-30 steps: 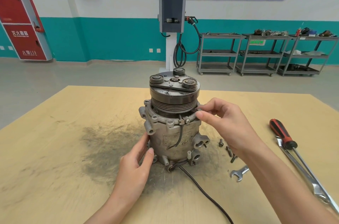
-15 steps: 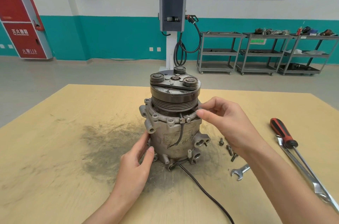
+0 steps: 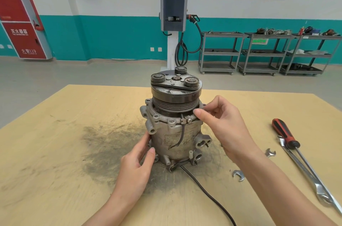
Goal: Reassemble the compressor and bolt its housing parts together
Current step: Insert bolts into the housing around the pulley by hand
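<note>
Compressor (image 3: 175, 123) steadied upright at the centre of the frame by two bare hands.

The compressor is stood on end on the tan table (image 3: 55, 151), over a dark grimy smear, with its pulley (image 3: 175, 97) uppermost and a black cable (image 3: 207, 190) trailed toward the bottom edge. The left hand (image 3: 137, 162) is brought up from the lower centre, its forearm angled up and right; the fingers are held nearly straight and laid flat against the lower left side of the housing, gripping nothing. The right hand (image 3: 222, 123) is reached in from the lower right, wrist raised, with thumb and forefinger pinched together at the flange rim just under the pulley; what is pinched there is too small to be made out. To the right, a red-handled screwdriver (image 3: 286, 134) and a long wrench (image 3: 307, 175) are laid side by side, with a small open-end spanner (image 3: 238, 174) nearer the compressor.
</note>
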`<action>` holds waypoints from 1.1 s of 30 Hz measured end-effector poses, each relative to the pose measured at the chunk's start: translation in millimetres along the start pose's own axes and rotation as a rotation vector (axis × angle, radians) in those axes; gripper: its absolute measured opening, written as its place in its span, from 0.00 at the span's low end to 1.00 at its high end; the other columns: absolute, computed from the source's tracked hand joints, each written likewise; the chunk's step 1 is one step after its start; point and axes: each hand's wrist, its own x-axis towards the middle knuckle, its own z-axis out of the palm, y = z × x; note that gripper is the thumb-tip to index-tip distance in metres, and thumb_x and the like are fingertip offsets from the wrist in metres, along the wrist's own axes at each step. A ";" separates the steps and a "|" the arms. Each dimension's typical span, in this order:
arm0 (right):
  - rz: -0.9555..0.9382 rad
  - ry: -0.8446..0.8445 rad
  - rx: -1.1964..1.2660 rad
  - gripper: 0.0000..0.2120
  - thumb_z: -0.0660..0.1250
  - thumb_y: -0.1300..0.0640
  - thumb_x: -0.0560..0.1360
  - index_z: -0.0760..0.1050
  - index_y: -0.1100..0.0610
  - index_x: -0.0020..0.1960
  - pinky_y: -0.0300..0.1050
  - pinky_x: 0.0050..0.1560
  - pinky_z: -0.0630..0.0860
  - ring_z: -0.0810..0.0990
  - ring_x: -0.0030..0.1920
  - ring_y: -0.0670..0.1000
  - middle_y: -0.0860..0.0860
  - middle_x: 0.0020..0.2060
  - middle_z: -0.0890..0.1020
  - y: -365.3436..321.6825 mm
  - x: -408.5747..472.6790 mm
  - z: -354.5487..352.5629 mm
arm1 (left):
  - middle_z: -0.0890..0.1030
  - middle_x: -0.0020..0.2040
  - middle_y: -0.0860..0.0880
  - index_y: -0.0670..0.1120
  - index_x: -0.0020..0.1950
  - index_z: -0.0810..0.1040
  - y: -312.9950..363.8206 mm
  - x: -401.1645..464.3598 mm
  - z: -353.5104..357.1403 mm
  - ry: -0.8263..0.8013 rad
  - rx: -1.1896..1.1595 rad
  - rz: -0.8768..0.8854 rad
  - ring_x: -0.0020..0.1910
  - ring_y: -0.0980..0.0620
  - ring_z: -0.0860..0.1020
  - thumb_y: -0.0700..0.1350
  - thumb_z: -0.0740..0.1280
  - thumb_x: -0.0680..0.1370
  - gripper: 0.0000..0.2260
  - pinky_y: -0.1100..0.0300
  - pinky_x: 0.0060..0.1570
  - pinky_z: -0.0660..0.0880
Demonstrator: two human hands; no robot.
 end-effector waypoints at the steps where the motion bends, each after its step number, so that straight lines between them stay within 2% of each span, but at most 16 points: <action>1: -0.004 0.011 -0.003 0.09 0.74 0.58 0.71 0.73 0.56 0.40 0.47 0.46 0.75 0.76 0.40 0.49 0.56 0.37 0.79 0.1 -0.3 1.3 | 0.73 0.59 0.75 0.62 0.64 0.69 -0.6 -0.1 -0.2 -0.002 -0.002 0.000 0.63 0.71 0.70 0.39 0.63 0.80 0.20 0.77 0.60 0.66; 6: 0.046 -0.160 -0.001 0.05 0.74 0.60 0.71 0.79 0.55 0.46 0.43 0.50 0.77 0.80 0.45 0.49 0.57 0.43 0.83 -7.1 5.9 -14.3 | 0.75 0.62 0.69 0.52 0.70 0.69 -1.0 0.1 -0.1 -0.011 -0.006 0.005 0.65 0.69 0.71 0.37 0.63 0.80 0.20 0.73 0.62 0.67; 9: 0.046 -0.158 0.018 0.03 0.73 0.61 0.72 0.80 0.54 0.44 0.40 0.49 0.76 0.81 0.47 0.49 0.55 0.45 0.85 -7.7 6.0 -14.4 | 0.74 0.65 0.64 0.50 0.71 0.69 -0.5 -0.1 0.2 -0.009 -0.004 0.008 0.65 0.68 0.71 0.37 0.63 0.80 0.20 0.70 0.65 0.66; 12: 0.022 -0.036 0.002 0.07 0.74 0.61 0.72 0.76 0.55 0.40 0.47 0.50 0.76 0.79 0.44 0.50 0.58 0.42 0.83 -1.9 2.0 -3.8 | 0.74 0.64 0.66 0.50 0.71 0.69 -0.2 0.0 0.3 -0.004 -0.002 0.009 0.64 0.69 0.71 0.37 0.63 0.80 0.20 0.71 0.64 0.67; 14: 0.011 0.018 -0.028 0.09 0.74 0.59 0.72 0.74 0.55 0.40 0.47 0.47 0.75 0.77 0.41 0.47 0.57 0.40 0.81 -0.5 -0.1 1.2 | 0.74 0.62 0.69 0.52 0.70 0.69 -0.7 -0.3 0.1 -0.003 -0.002 0.009 0.64 0.69 0.71 0.38 0.63 0.80 0.20 0.74 0.62 0.67; 18: 0.047 -0.096 -0.019 0.06 0.74 0.60 0.71 0.78 0.56 0.44 0.47 0.50 0.77 0.80 0.42 0.49 0.55 0.40 0.83 -5.5 3.6 -8.3 | 0.75 0.63 0.67 0.50 0.71 0.70 -2.4 0.1 -1.0 -0.016 -0.010 0.013 0.65 0.68 0.71 0.38 0.63 0.80 0.20 0.73 0.62 0.67; 20: 0.062 -0.170 -0.013 0.05 0.73 0.61 0.72 0.80 0.55 0.47 0.44 0.51 0.76 0.81 0.46 0.51 0.56 0.43 0.84 -7.9 5.8 -14.3 | 0.74 0.63 0.68 0.50 0.71 0.70 -3.2 0.3 -1.1 -0.016 -0.012 0.016 0.65 0.68 0.71 0.38 0.63 0.80 0.20 0.74 0.62 0.67; 22: 0.061 -0.168 -0.007 0.04 0.72 0.62 0.73 0.81 0.55 0.46 0.43 0.52 0.76 0.82 0.50 0.53 0.55 0.46 0.85 -7.7 5.7 -15.1 | 0.74 0.63 0.67 0.50 0.71 0.70 -3.9 0.6 -0.8 -0.011 -0.010 0.017 0.65 0.68 0.71 0.38 0.63 0.80 0.20 0.73 0.63 0.66; 24: 0.042 -0.109 -0.007 0.04 0.73 0.61 0.73 0.80 0.54 0.43 0.48 0.53 0.77 0.81 0.50 0.55 0.55 0.45 0.84 -4.9 3.7 -10.8 | 0.75 0.62 0.68 0.52 0.70 0.69 -4.6 1.1 -0.4 -0.006 -0.011 0.016 0.65 0.68 0.71 0.38 0.63 0.80 0.20 0.74 0.62 0.66; 26: 0.027 -0.040 -0.023 0.06 0.73 0.60 0.73 0.77 0.53 0.41 0.50 0.52 0.76 0.80 0.46 0.53 0.58 0.43 0.83 -1.0 0.8 -3.0 | 0.74 0.60 0.72 0.54 0.70 0.68 -5.1 1.6 -0.1 0.001 -0.006 0.011 0.64 0.70 0.71 0.37 0.63 0.80 0.21 0.76 0.61 0.66; 28: 0.017 -0.002 -0.038 0.07 0.73 0.58 0.73 0.75 0.53 0.40 0.48 0.48 0.75 0.77 0.42 0.47 0.60 0.43 0.81 -0.3 -1.0 2.5 | 0.73 0.60 0.74 0.54 0.69 0.68 -5.8 1.7 -0.2 0.002 -0.005 0.014 0.64 0.70 0.71 0.38 0.63 0.79 0.21 0.76 0.60 0.66; 30: 0.016 -0.026 -0.056 0.07 0.73 0.58 0.73 0.76 0.53 0.41 0.47 0.49 0.76 0.77 0.42 0.46 0.59 0.43 0.82 -2.6 0.3 -0.2 | 0.73 0.62 0.72 0.55 0.69 0.69 -5.9 1.5 -0.5 -0.008 -0.007 0.019 0.64 0.69 0.71 0.38 0.63 0.80 0.20 0.74 0.62 0.66; 33: 0.028 -0.148 -0.064 0.03 0.73 0.60 0.73 0.79 0.54 0.45 0.48 0.54 0.75 0.79 0.45 0.49 0.58 0.44 0.83 -7.6 4.6 -12.2 | 0.73 0.63 0.71 0.55 0.70 0.69 -5.9 1.2 -1.0 -0.016 -0.015 0.021 0.65 0.68 0.70 0.39 0.63 0.80 0.20 0.73 0.63 0.66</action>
